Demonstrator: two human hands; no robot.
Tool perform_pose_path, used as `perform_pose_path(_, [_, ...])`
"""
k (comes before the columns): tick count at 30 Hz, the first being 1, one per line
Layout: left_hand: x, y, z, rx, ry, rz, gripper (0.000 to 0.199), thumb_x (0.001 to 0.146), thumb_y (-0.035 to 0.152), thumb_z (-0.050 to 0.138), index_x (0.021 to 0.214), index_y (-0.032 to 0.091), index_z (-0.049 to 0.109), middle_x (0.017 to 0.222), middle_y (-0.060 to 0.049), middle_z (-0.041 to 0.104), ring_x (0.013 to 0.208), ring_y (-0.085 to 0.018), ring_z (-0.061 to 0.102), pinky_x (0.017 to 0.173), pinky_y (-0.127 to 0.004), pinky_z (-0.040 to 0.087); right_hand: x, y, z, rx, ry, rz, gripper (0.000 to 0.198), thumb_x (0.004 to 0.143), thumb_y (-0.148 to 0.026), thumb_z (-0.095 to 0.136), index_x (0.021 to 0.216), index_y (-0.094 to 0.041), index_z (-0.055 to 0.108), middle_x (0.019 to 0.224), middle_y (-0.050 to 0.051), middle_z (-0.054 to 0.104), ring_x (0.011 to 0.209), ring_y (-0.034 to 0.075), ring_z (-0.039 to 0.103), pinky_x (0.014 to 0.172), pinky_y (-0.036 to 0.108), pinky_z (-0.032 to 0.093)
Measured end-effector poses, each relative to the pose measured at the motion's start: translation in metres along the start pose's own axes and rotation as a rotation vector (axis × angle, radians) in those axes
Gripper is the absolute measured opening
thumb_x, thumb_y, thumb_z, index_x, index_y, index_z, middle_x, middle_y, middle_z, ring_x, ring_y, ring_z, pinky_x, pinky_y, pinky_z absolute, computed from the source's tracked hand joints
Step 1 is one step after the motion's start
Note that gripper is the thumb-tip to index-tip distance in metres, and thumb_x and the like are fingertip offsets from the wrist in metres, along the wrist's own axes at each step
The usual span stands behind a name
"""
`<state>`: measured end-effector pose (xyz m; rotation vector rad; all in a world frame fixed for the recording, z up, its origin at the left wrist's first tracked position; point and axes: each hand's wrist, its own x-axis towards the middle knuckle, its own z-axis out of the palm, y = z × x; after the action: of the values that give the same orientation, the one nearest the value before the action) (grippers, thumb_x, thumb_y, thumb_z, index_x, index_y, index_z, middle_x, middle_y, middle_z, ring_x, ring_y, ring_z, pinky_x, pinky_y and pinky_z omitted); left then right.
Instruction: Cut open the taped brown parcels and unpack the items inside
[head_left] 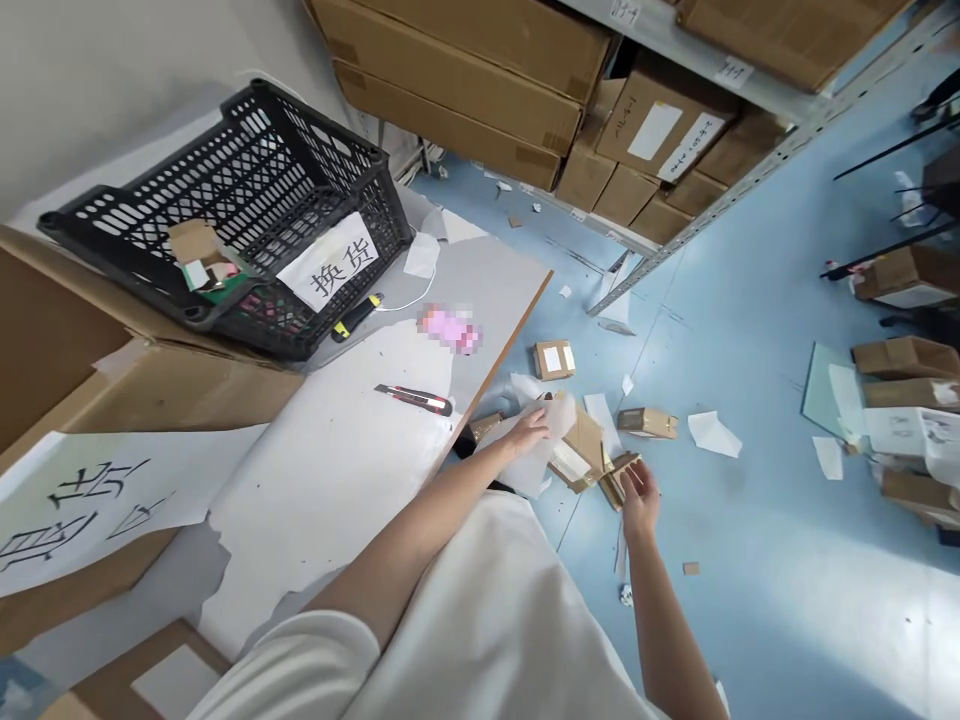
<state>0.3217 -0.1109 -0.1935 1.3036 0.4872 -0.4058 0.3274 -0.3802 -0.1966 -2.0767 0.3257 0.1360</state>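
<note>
Beyond the table's edge, my left hand [527,432] has its fingers closed on a thin, whitish wrapping sheet [559,412]. My right hand [640,492], lower and to the right, pinches the edge of a small brown cardboard box [616,482] with its fingers curled. Between the two hands is another cardboard box [577,450] with a pale label; whether it joins the piece in my right hand is unclear. On the table [352,450] lie a box cutter [414,399], a blurred pink item [451,328] and a yellow-and-black tool [358,317].
A black plastic crate [322,180] with a paper sign stands on the table's far side, beside a large open carton [217,385]. Metal shelving [795,120] holds cartons ahead. Small boxes [553,360] and paper scraps [714,433] litter the blue floor. More boxes [911,355] are stacked at right.
</note>
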Motion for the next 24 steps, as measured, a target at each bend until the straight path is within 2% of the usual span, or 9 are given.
perform_pose_path(3, [-0.005,0.005,-0.015,-0.033,0.046,0.021,0.064,0.069,0.01,0.057,0.131,0.012,0.041,0.13,-0.02,0.051,0.117,-0.024,0.052,0.096,-0.038,0.042,0.007,-0.027,0.026,0.004,-0.109,-0.055,0.057,0.071,-0.047,0.057,0.12,-0.017,0.051,0.112,0.015,0.062,0.091,0.025,0.066,0.076,0.039,0.053])
perform_pose_path(6, [-0.033,0.014,-0.043,-0.007,0.183,0.141,0.059,0.069,0.012,0.06,0.126,0.012,0.047,0.12,-0.019,0.058,0.103,-0.022,0.061,0.092,-0.038,0.045,0.014,-0.067,0.069,-0.039,-0.313,-0.176,0.053,0.076,-0.047,0.052,0.119,-0.015,0.051,0.105,0.015,0.065,0.082,0.022,0.067,0.075,0.039,0.053])
perform_pose_path(10, [-0.111,0.019,-0.093,0.119,0.505,0.289,0.046,0.075,0.023,0.059,0.12,0.015,0.054,0.107,-0.012,0.065,0.085,-0.017,0.065,0.082,-0.032,0.05,0.012,-0.131,0.143,-0.212,-0.767,-0.505,0.043,0.081,-0.044,0.047,0.112,-0.016,0.057,0.095,0.012,0.068,0.073,0.021,0.066,0.069,0.037,0.054])
perform_pose_path(13, [-0.191,0.004,-0.122,0.226,0.851,0.238,0.043,0.077,0.028,0.056,0.119,0.018,0.055,0.106,-0.009,0.066,0.083,-0.017,0.064,0.078,-0.03,0.051,-0.009,-0.18,0.212,-0.382,-1.053,-0.875,0.038,0.083,-0.042,0.044,0.108,-0.019,0.061,0.092,0.01,0.069,0.067,0.021,0.064,0.067,0.038,0.053])
perform_pose_path(16, [-0.273,-0.029,-0.131,0.207,1.234,0.066,0.044,0.079,0.031,0.053,0.121,0.017,0.054,0.11,-0.011,0.064,0.086,-0.02,0.064,0.076,-0.031,0.051,-0.061,-0.222,0.29,-0.461,-1.281,-1.267,0.036,0.085,-0.037,0.04,0.109,-0.021,0.061,0.097,0.01,0.068,0.071,0.022,0.064,0.072,0.039,0.051])
perform_pose_path(18, [-0.321,-0.059,-0.123,0.123,1.445,-0.053,0.045,0.081,0.032,0.051,0.122,0.015,0.052,0.111,-0.012,0.063,0.088,-0.021,0.063,0.076,-0.032,0.051,-0.113,-0.243,0.332,-0.498,-1.454,-1.488,0.035,0.087,-0.032,0.038,0.114,-0.022,0.058,0.103,0.009,0.066,0.078,0.022,0.064,0.076,0.038,0.05])
perform_pose_path(21, [-0.374,-0.107,-0.099,-0.02,1.703,-0.213,0.046,0.08,0.035,0.051,0.121,0.014,0.052,0.111,-0.012,0.063,0.09,-0.022,0.064,0.079,-0.034,0.051,-0.204,-0.262,0.368,-0.591,-1.677,-1.734,0.041,0.086,-0.024,0.04,0.125,-0.021,0.051,0.111,0.009,0.064,0.089,0.023,0.063,0.08,0.037,0.048])
perform_pose_path(24, [-0.409,-0.155,-0.078,-0.202,1.972,-0.38,0.054,0.079,0.039,0.054,0.125,0.012,0.047,0.12,-0.016,0.058,0.098,-0.025,0.062,0.082,-0.037,0.051,-0.304,-0.267,0.384,-0.725,-1.816,-1.875,0.057,0.083,-0.021,0.047,0.139,-0.02,0.035,0.12,0.014,0.058,0.1,0.028,0.06,0.084,0.039,0.045])
